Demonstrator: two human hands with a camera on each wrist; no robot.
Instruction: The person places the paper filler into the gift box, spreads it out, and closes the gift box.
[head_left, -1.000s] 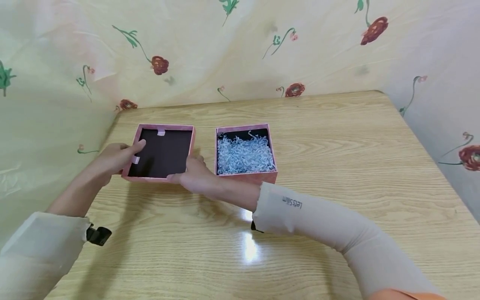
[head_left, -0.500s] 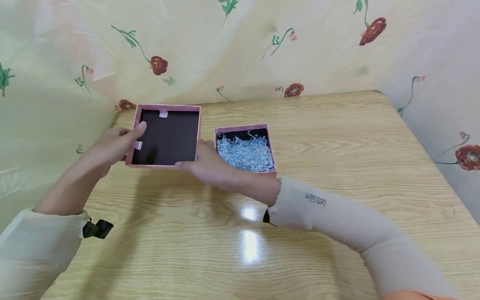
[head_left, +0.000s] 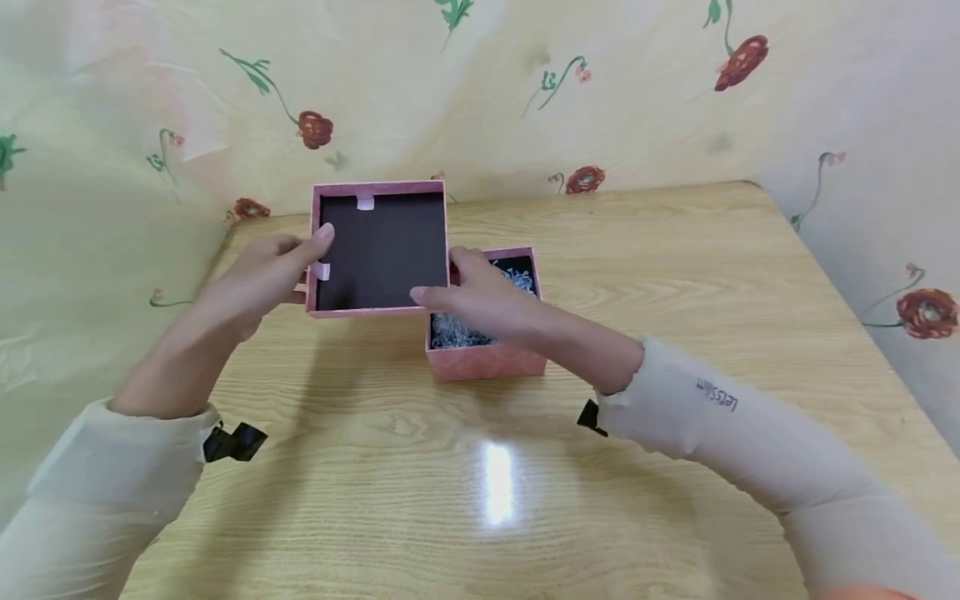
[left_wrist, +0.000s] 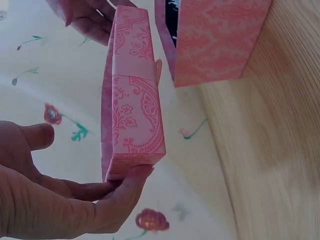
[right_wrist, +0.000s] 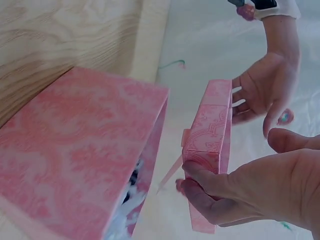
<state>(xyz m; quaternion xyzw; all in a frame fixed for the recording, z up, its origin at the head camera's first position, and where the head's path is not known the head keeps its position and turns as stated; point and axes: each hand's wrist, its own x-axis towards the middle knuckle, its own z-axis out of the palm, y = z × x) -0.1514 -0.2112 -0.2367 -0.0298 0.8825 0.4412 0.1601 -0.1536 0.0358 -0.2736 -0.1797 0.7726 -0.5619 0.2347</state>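
Note:
In the head view a pink box lid (head_left: 386, 250) is held up off the table, its dark hollow inside facing me. My left hand (head_left: 258, 279) grips its left side, thumb over the rim and fingers behind. At the near right corner my right hand (head_left: 487, 296) pinches the rim. A ribbon band (left_wrist: 132, 66) crosses the lid's patterned side in the left wrist view. Behind the lid and right hand, partly covered by them, stands the open pink box (head_left: 487, 362). Light blue shredded paper (head_left: 453, 332) fills it over a black lining.
The box rests on a wood-grain table (head_left: 675, 292). A pale flowered sheet (head_left: 480, 100) rises behind the table's far edge and along both sides. Light glares off the tabletop in front of the box.
Both hands have lifted the lid off the table and carried it to the right, so that it now overlaps the box's left part. The box has stayed in place.

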